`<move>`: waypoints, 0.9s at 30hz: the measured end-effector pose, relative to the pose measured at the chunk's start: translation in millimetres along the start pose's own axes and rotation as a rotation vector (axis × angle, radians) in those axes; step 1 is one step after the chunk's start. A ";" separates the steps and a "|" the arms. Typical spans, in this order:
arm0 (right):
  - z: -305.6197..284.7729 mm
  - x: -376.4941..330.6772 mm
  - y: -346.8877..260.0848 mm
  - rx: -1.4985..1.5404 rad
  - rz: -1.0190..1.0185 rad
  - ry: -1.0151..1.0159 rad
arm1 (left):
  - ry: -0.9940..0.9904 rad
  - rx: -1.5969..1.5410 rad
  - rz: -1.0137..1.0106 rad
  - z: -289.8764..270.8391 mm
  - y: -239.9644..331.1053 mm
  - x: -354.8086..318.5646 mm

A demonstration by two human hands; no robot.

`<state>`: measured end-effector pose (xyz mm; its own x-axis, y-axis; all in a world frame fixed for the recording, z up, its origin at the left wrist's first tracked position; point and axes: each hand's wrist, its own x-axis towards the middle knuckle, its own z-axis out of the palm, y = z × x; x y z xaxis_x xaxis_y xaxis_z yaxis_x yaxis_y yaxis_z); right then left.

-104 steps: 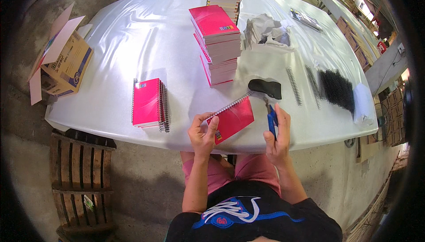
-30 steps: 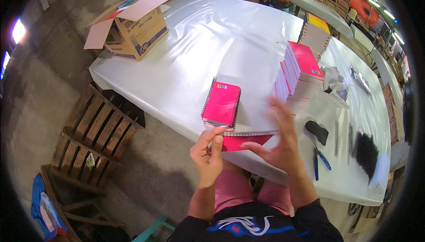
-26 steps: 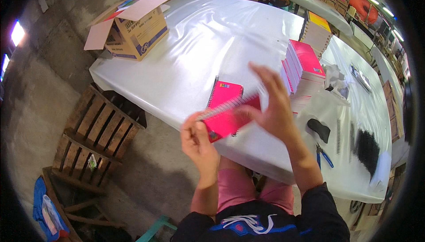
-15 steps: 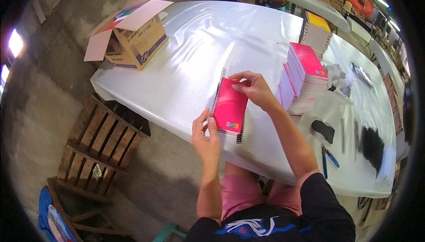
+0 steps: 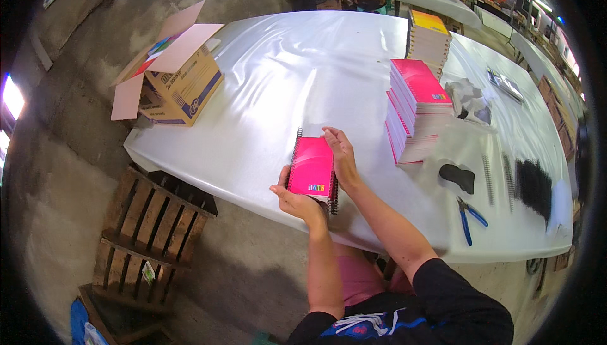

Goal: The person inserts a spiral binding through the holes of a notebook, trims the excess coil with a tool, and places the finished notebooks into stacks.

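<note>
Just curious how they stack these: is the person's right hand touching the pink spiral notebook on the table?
Touching. The head view shows the right hand lying along the right edge of the pink notebook, with no gap visible.

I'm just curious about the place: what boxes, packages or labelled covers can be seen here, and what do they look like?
Cardboard box: far left table corner, brown, flaps open, coloured contents inside.
Pink notebook: near table edge under both hands, small coloured cover label, black spiral.
Pink-topped stack: mid-table, right.
Yellow-topped stack: farther back.

Bright, even daylight; soft glare streaks on white table cover [image 5: 303, 60] toward far edge. Strong fisheye bending, dark vignette at corners. Centre sharp, rim soft.
</note>
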<state>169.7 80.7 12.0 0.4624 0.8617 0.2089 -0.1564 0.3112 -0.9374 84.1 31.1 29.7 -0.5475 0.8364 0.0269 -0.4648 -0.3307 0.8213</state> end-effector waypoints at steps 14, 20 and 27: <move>-22.7 3.8 -10.1 -0.466 -0.393 0.137 | 0.011 -0.090 0.032 4.3 -5.9 -8.4; -93.8 18.6 -193.0 -1.061 -0.797 0.547 | 0.194 0.220 0.404 -48.6 22.7 -1.3; -196.2 78.7 -235.7 -1.046 0.103 -0.094 | -0.133 0.143 0.834 12.4 75.4 -54.6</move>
<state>414.2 -3.5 194.8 0.4136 0.9056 0.0936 0.6603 -0.2276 -0.7156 87.6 -34.0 97.2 -0.5813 0.3914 0.7134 0.1504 -0.8099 0.5670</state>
